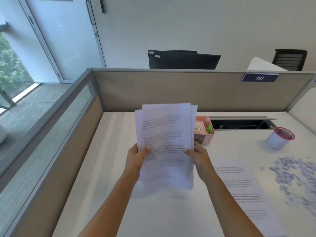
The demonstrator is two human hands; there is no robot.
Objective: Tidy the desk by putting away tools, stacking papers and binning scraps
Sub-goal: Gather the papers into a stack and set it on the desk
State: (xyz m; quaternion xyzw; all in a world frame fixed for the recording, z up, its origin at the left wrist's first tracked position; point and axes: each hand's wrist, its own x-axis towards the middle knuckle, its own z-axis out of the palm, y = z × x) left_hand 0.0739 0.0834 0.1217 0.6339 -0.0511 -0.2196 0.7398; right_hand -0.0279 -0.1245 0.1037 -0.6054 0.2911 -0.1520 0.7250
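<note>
Left hand (137, 155), right hand (199, 153): fingers (147, 148) clamped on the side edges of paper sheaf (166, 132), held upright above table (111, 168) middle. Advised: loosen grip slightly, tap bottom edge on table to square sheets. Sheaf: white printed pages, several, tops fanned unevenly, corners misaligned; pink organiser (207, 134) just behind.

A stack of printed papers (166, 142) stands upright (edges uneven) above the desk (111, 168). Another sheet (242, 190) lies flat beside scattered scraps (295, 177).
</note>
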